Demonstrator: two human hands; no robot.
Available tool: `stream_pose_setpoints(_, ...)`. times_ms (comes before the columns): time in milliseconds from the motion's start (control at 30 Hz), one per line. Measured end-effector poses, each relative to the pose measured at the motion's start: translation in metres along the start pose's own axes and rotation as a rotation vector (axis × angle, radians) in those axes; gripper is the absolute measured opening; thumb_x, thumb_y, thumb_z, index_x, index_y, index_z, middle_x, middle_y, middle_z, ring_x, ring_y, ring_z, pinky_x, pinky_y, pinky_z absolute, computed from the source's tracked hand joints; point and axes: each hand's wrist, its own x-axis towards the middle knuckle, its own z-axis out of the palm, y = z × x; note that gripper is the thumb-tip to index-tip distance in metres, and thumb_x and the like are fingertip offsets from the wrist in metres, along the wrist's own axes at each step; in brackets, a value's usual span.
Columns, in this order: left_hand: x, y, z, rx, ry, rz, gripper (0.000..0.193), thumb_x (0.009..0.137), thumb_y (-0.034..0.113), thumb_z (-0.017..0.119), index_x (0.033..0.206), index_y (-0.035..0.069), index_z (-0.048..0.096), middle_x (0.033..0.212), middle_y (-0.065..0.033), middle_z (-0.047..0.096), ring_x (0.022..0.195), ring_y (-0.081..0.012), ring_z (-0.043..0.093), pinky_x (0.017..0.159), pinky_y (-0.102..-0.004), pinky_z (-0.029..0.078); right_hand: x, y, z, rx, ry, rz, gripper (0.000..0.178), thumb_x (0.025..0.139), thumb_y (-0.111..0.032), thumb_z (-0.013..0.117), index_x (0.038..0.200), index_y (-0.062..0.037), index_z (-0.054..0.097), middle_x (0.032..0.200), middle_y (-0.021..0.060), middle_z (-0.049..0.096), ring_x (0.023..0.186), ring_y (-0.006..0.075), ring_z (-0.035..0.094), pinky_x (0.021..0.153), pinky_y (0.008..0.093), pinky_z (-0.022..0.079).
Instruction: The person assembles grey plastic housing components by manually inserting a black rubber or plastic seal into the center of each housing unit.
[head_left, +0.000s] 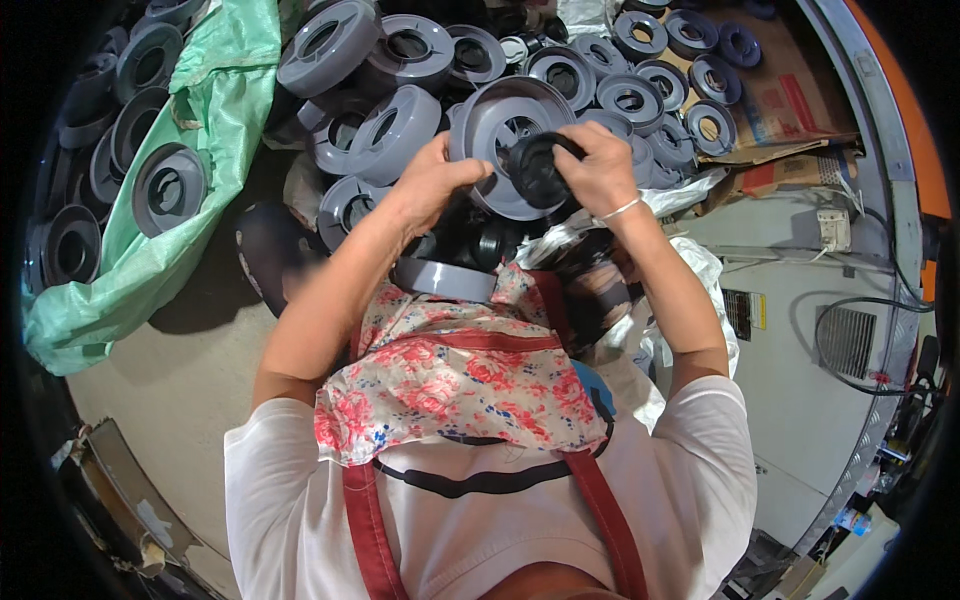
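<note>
My left hand [447,179] grips the left rim of a large grey round plastic part [482,118], a deep ring with an open, spoked centre. In my right hand [600,168] is a smaller black ring-shaped part [538,172], its fingers closed round the edge. The black ring is tilted and overlaps the right side of the grey part's opening. Whether the two parts touch cannot be made out. Below my hands another grey ring [444,279] rests by my lap, against the floral apron [460,385].
Many similar grey rings [405,50] are heaped ahead. At the left, more lie around a green woven sack [215,130]. Flattened cardboard [790,100] is at the far right, above a pale machine panel [780,270] with a black cable [822,335]. White plastic sheeting [700,270] lies beside my right arm.
</note>
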Motion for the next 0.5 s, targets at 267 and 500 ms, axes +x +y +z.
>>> stream_pose_setpoints(267,-0.031,0.001,-0.005,-0.360,-0.059,-0.049,0.030,0.084,0.020,0.061,0.104,-0.001,0.054,0.099,-0.0087,0.060,0.089,-0.0156,0.059,0.080,-0.0330,0.048,0.015,-0.024,0.015,-0.068,-0.220,-0.117,0.024,0.075,-0.014,0.064,0.094,-0.0003,0.063,0.078,0.0157,0.059,0.074,0.0310,0.058,0.070,0.0354,0.048)
stream_pose_setpoints(500,-0.034,-0.003,-0.008,-0.200,0.035,-0.009,0.039,0.083,0.024,0.063,0.108,-0.004,0.052,0.099,-0.0082,0.059,0.087,-0.0145,0.058,0.078,-0.0309,0.050,0.010,-0.050,0.002,-0.121,-0.530,-0.185,0.077,0.057,-0.017,0.077,0.123,-0.0032,0.040,0.100,0.0214,0.047,0.093,0.0384,0.051,0.079,0.0386,0.047)
